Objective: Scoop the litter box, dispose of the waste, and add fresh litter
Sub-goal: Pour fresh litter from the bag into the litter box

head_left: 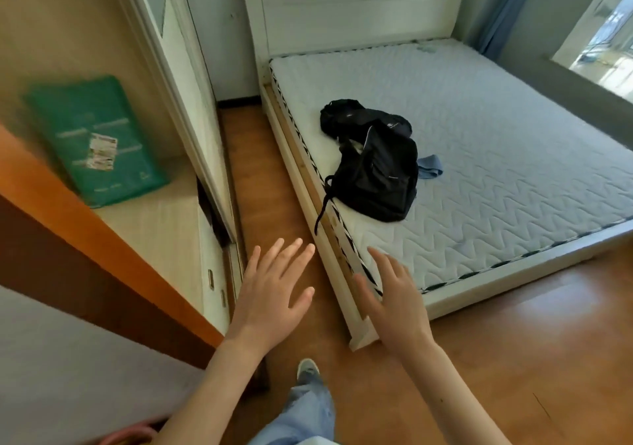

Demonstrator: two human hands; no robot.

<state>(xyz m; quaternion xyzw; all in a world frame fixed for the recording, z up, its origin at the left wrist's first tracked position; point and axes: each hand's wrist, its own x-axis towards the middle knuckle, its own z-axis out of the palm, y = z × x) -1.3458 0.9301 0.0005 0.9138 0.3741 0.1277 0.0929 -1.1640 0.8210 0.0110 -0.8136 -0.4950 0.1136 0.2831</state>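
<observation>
Bright daylight enters from the window (603, 26) at the upper right, overexposed to near white, casting soft glare on the wooden floor (534, 324) at right, while the green bag (96, 139) at left is motion-blurred and wide-angle distortion bends straight lines toward the frame edges

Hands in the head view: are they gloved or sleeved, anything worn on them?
Both are bare. The left hand and right hand have no gloves, rings, watch or bands. Both forearms are uncovered as far as the frame shows, with no sleeve in view. Lower down, light blue jeans and a pale shoe show.
</observation>
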